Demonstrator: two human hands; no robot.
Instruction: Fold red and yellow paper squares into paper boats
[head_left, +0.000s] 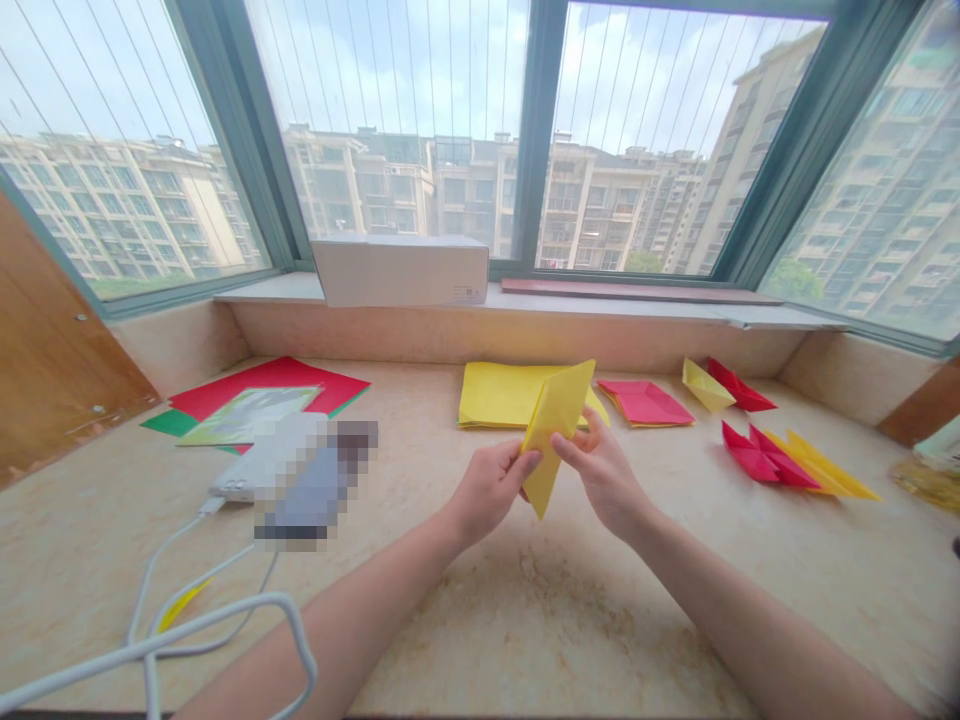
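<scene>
Above the marble counter point(540, 620), the left hand point(491, 487) and right hand point(604, 472) each pinch a folded yellow paper point(555, 425) between thumb and fingers, holding it upright in the air. It hides part of one yellow sheet stack point(495, 395) behind. Rightward lie one red folded square point(646, 402), two red folded shapes point(757, 457) and two yellow folded shapes point(825, 468). One white box point(401, 270) stands on the sill.
</scene>
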